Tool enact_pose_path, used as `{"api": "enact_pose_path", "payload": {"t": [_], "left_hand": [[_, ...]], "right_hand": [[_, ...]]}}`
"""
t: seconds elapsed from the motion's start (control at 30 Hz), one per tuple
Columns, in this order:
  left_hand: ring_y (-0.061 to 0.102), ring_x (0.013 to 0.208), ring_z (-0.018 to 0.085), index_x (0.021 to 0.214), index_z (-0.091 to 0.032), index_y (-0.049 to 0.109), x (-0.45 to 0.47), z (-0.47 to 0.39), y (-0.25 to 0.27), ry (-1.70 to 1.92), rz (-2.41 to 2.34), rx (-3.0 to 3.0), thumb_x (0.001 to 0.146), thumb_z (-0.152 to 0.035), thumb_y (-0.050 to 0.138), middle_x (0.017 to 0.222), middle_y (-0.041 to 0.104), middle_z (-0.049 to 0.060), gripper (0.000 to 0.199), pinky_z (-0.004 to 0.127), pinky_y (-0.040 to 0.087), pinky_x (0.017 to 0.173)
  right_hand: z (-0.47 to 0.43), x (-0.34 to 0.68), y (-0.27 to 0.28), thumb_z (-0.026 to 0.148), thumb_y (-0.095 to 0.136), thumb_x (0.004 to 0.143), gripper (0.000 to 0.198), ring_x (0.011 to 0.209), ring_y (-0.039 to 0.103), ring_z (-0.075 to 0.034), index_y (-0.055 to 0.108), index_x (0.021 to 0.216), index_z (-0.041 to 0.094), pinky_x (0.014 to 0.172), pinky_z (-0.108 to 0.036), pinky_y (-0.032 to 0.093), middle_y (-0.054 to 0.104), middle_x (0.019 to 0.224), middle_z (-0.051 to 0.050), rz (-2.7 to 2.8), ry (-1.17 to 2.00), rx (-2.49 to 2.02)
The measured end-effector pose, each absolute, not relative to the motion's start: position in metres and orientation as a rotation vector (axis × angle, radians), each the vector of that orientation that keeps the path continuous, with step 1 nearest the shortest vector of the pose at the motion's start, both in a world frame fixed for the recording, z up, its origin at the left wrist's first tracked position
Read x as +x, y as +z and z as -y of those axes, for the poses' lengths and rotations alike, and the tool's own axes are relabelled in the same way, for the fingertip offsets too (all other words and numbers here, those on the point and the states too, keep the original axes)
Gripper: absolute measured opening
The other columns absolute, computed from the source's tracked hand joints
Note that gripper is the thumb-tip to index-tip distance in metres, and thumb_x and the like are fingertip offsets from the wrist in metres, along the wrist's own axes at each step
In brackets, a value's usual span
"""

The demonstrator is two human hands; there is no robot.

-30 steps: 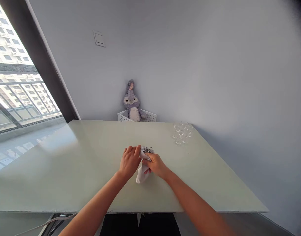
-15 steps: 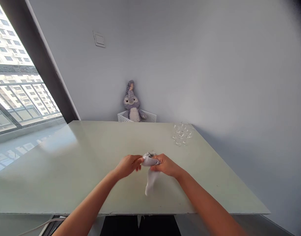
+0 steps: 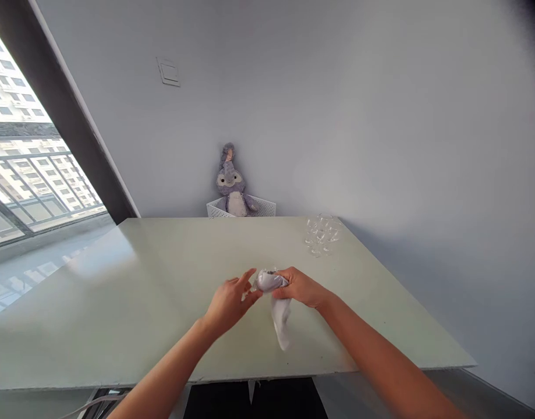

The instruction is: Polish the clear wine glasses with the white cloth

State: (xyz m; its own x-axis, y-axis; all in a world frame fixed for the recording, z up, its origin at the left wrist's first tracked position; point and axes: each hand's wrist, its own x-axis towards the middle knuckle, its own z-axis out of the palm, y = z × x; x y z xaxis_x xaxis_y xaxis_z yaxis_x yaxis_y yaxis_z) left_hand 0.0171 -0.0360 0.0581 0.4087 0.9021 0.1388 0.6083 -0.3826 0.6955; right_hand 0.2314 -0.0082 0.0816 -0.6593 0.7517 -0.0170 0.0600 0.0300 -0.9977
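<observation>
My right hand [image 3: 300,286] is closed around a white cloth [image 3: 281,323], whose loose end hangs below the fingers over the table. Bunched in the cloth is a small clear drinking glass [image 3: 259,281]. Only part of its shiny surface shows; the cloth and fingers hide the rest. Just left of the glass, my left hand [image 3: 233,297] has its thumb and index finger spread apart. Its thumb tip comes close to the underside of the glass, but I cannot tell whether it touches.
Several clear stemmed glasses [image 3: 322,233] stand grouped at the table's far right corner. Behind the far edge, a purple plush rabbit [image 3: 236,203] sits in a white perforated basket [image 3: 265,206]. The pale table [image 3: 162,326] meets a wall on the right; a window is at left.
My left fingers have spread from their closer hold at the glass, and the index finger has lifted. The hanging cloth end has swung right. The whole view has shifted slightly.
</observation>
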Motion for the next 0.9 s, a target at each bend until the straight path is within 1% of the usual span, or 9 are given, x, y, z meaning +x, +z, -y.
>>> {"api": "enact_pose_path", "payload": {"t": [0.1,0.2,0.33,0.43,0.5,0.6,0.73,0.83,0.9], "left_hand": [[0.053,0.084,0.023,0.116,-0.023,0.057,0.021,0.037,0.055,0.926,-1.445,2.036,0.077,-0.05,0.058,0.079,0.059,0.007,0.047,0.034,0.039,0.078],[0.046,0.063,0.015,0.107,-0.023,0.061,0.014,0.033,0.053,0.781,-1.216,1.708,0.075,-0.05,0.061,0.063,0.049,0.0,0.042,0.027,0.038,0.065],[0.034,0.044,0.009,0.076,-0.014,0.059,0.009,0.033,0.041,0.503,-0.912,1.479,0.072,-0.072,0.044,0.048,0.037,-0.004,0.06,0.025,0.035,0.049],[0.028,0.041,0.007,0.083,-0.013,0.059,0.011,0.037,0.028,0.475,-0.87,1.383,0.071,-0.079,0.034,0.047,0.03,-0.007,0.071,0.025,0.035,0.046],[0.027,0.042,0.007,0.098,-0.013,0.058,0.01,0.039,0.023,0.514,-0.916,1.36,0.075,-0.074,0.034,0.051,0.031,-0.007,0.069,0.023,0.033,0.046],[0.032,0.044,0.008,0.113,-0.015,0.052,0.003,0.037,0.02,0.636,-1.092,1.38,0.084,-0.064,0.03,0.055,0.034,-0.006,0.061,0.022,0.031,0.048],[0.04,0.048,0.01,0.098,-0.016,0.058,0.001,0.033,0.021,0.757,-1.392,1.523,0.084,-0.047,0.041,0.056,0.044,-0.003,0.038,0.024,0.031,0.052],[0.046,0.054,0.015,0.068,-0.018,0.059,0.009,0.04,0.025,0.792,-1.543,1.717,0.078,-0.036,0.052,0.057,0.051,0.001,0.021,0.027,0.031,0.056],[0.05,0.06,0.018,0.06,-0.02,0.057,0.016,0.047,0.028,0.809,-1.579,1.855,0.077,-0.034,0.054,0.06,0.055,0.004,0.022,0.028,0.032,0.061]], "right_hand": [[0.011,0.221,0.07,0.044,0.058,0.078,0.032,0.052,0.046,-0.01,0.065,0.09,0.015,0.051,-0.023,0.037,0.054,0.062,0.002,1.699,1.622,-0.858],[0.014,0.221,0.072,0.036,0.065,0.072,0.025,0.057,0.048,-0.011,0.067,0.087,0.015,0.053,-0.023,0.038,0.055,0.065,0.002,1.805,1.589,-0.831],[0.006,0.237,0.09,0.019,0.074,0.059,0.009,0.06,0.05,-0.012,0.07,0.067,0.017,0.056,-0.022,0.039,0.057,0.061,0.004,2.062,1.587,-0.75],[-0.007,0.251,0.097,0.021,0.072,0.062,0.007,0.062,0.055,-0.015,0.072,0.068,0.018,0.056,-0.024,0.043,0.062,0.063,0.002,2.152,1.548,-0.768],[-0.012,0.259,0.098,0.025,0.067,0.07,0.012,0.068,0.059,-0.018,0.074,0.077,0.019,0.061,-0.028,0.046,0.066,0.071,0.0,2.126,1.433,-0.854],[-0.005,0.26,0.097,0.028,0.052,0.084,0.027,0.092,0.061,-0.023,0.068,0.104,0.023,0.081,-0.039,0.045,0.067,0.101,-0.004,1.982,1.18,-1.008],[0.026,0.229,0.096,0.03,0.056,0.083,0.04,0.12,0.047,-0.027,0.057,0.123,0.028,0.104,-0.048,0.026,0.06,0.123,-0.005,2.175,0.721,-0.872],[0.038,0.199,0.091,0.031,0.061,0.079,0.031,0.116,0.049,-0.028,0.064,0.11,0.026,0.107,-0.049,0.021,0.067,0.108,-0.005,2.295,0.648,-0.713],[0.031,0.189,0.087,0.03,0.061,0.078,0.011,0.101,0.055,-0.025,0.069,0.084,0.025,0.101,-0.044,0.03,0.07,0.09,-0.004,2.159,0.819,-0.767]]}}
